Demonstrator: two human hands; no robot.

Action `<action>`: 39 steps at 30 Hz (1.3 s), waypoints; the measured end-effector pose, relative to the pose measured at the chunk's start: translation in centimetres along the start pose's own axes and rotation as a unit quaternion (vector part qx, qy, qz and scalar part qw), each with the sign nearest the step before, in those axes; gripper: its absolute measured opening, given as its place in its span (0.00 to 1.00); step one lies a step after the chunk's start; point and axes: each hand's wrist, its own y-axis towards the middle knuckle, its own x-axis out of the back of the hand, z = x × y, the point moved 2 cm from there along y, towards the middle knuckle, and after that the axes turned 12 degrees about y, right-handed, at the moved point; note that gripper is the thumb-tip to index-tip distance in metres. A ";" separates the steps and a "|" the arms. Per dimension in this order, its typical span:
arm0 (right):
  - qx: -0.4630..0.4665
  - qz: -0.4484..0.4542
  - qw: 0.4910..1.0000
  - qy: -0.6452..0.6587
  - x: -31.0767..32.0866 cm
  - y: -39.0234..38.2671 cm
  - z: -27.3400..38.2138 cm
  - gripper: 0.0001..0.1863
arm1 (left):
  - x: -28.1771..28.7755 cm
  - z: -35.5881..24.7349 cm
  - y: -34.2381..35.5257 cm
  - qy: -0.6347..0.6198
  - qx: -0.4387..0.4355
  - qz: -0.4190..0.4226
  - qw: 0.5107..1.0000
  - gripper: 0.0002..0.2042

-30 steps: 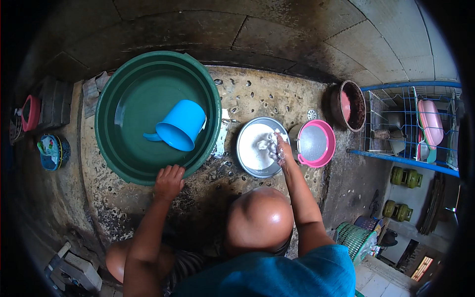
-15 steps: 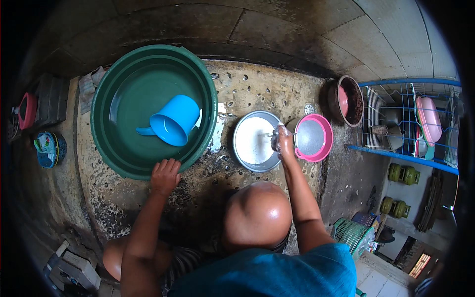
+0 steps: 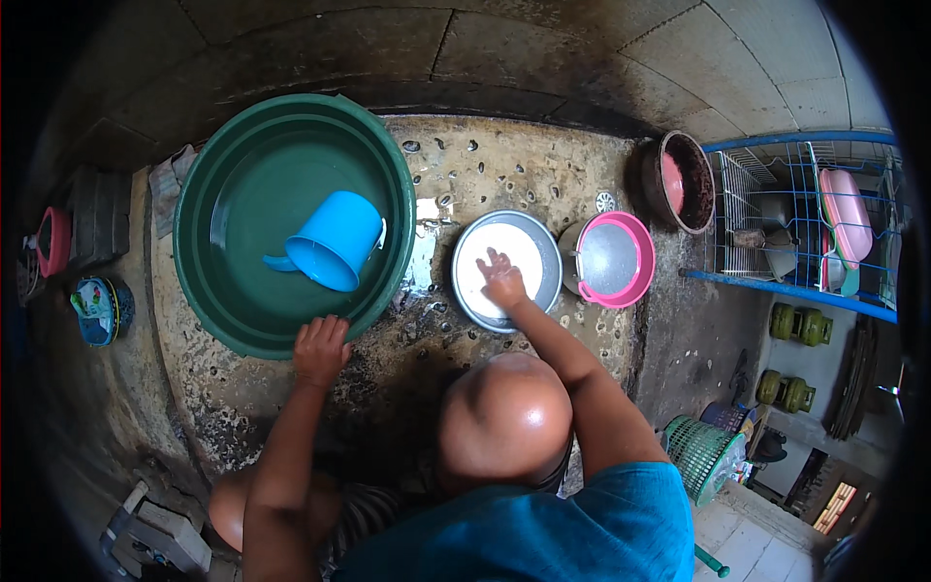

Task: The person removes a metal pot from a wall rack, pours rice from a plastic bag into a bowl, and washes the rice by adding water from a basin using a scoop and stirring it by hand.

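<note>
My right hand [image 3: 502, 283] is over a round grey metal basin [image 3: 553, 272], at the white suds [image 3: 499, 238] that fill its middle. Its fingers are spread, and I make out nothing held in them. My left hand [image 3: 322, 349] rests with its fingers laid over the near rim of a large green tub [image 3: 199, 291]. Water covers the bottom of the tub. A blue dipper [image 3: 339, 238] lies tilted in it, its handle toward the left.
Right of the basin stands a pink round container [image 3: 648, 262] with a greyish inside. Farther right are a brown-stained bucket [image 3: 703, 209] and a blue-framed dish rack [image 3: 790, 301]. A green basket [image 3: 698, 451] sits at lower right. A tiled wall [image 3: 543, 58] closes the far side.
My right hand has moved left from the basin's right rim to over the suds. The small greyish thing at its fingers before no longer shows. My left hand stays on the tub's rim.
</note>
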 end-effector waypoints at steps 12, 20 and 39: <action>-0.293 -0.054 0.407 0.863 3.1 -1.0 -3.3 0.13 | 0.0 0.5 -0.7 0.006 0.000 0.009 1.000 0.19; -0.312 -0.172 0.532 0.769 7.9 -3.1 -2.9 0.15 | 0.2 0.2 -0.1 0.004 -0.004 0.008 1.000 0.18; -0.189 -0.230 0.625 0.721 10.8 -4.3 -1.3 0.19 | -0.2 0.9 -1.4 0.009 0.013 0.022 1.000 0.20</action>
